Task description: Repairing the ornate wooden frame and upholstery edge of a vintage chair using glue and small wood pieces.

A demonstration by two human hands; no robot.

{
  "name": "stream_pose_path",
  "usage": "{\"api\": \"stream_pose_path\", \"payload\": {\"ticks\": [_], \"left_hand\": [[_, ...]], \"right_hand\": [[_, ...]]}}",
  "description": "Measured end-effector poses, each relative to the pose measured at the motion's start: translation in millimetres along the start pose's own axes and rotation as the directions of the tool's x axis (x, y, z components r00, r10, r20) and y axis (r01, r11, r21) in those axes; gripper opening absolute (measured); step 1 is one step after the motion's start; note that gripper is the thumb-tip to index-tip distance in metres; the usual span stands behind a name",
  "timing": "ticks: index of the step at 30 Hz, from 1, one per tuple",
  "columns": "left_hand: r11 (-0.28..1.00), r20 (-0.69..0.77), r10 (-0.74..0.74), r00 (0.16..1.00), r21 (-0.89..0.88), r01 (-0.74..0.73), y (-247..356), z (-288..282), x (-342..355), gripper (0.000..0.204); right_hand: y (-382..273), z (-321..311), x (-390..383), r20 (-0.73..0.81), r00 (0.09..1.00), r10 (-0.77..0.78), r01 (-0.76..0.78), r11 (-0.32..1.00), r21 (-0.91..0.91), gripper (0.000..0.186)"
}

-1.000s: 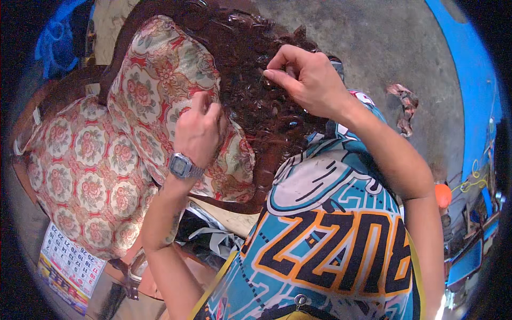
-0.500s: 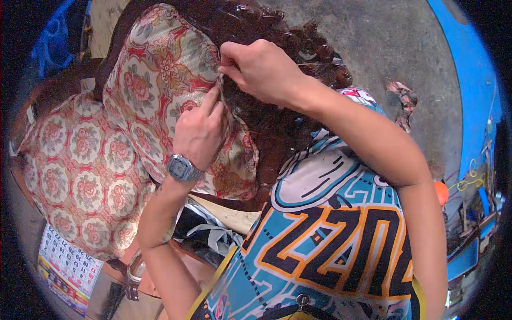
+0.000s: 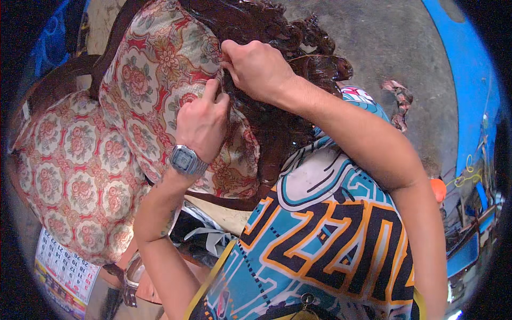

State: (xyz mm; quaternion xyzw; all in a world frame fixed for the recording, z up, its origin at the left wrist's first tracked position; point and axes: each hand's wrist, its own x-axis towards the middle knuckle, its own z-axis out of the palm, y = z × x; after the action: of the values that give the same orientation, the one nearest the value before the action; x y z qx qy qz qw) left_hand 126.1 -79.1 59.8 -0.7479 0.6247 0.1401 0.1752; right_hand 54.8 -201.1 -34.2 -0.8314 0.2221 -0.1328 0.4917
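The left hand point(image 3: 201, 125) and right hand point(image 3: 258, 69) sit close together at a carved dark frame point(image 3: 269, 34) bordering the floral cushion point(image 3: 140, 80). Fabric covers the cushion face; this portion appears complete. The left hand rests there, partly curled, grip indeterminable. The right hand pinches at the edge point(image 3: 213, 41), contents indiscernible; edge work appears incomplete.

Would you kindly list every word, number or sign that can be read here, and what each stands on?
Shirt: large dark characters edged in orange, upside down; wording not copied.
Calendar sheet, lower left: rows of dark and red numbers, not copied; its smallest print is unreadable.
Wristwatch: display too small to read.
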Motion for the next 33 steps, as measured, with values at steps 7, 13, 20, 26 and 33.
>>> {"api": "stream_pose_path", "payload": {"ticks": [7, 13, 20, 26, 33], "left_hand": [[1.000, -0.027, 0.016, 1.000, 0.018, -0.016, -3, 4, 0, 0.016], [1.000, -0.039, 0.012, 0.999, 0.026, -0.011, -3, 7, -2, 0.016], [0.999, -0.037, 0.010, 0.999, 0.036, -0.008, -2, 6, -1, 0.016], [1.000, -0.051, 0.010, 0.999, 0.029, -0.008, -3, 9, -2, 0.017], [1.000, -0.075, -0.010, 0.997, 0.027, 0.012, -2, 12, -4, 0.020]], "right_hand": [[0, -1, 2, 0.030, 0.999, 0.022, -0.022, 1.000, -0.008, 0.014], [1, 5, 2, -0.009, 0.999, 0.044, -0.044, 0.999, -0.021, 0.017], [4, 3, 20, 0.087, 0.995, 0.042, -0.043, 0.999, 0.008, 0.012], [5, -5, 42, 0.330, 0.936, 0.121, -0.095, 0.991, -0.095, 0.014], [3, -11, 41, 0.365, 0.920, 0.147, -0.125, 0.989, -0.082, 0.015]]}}
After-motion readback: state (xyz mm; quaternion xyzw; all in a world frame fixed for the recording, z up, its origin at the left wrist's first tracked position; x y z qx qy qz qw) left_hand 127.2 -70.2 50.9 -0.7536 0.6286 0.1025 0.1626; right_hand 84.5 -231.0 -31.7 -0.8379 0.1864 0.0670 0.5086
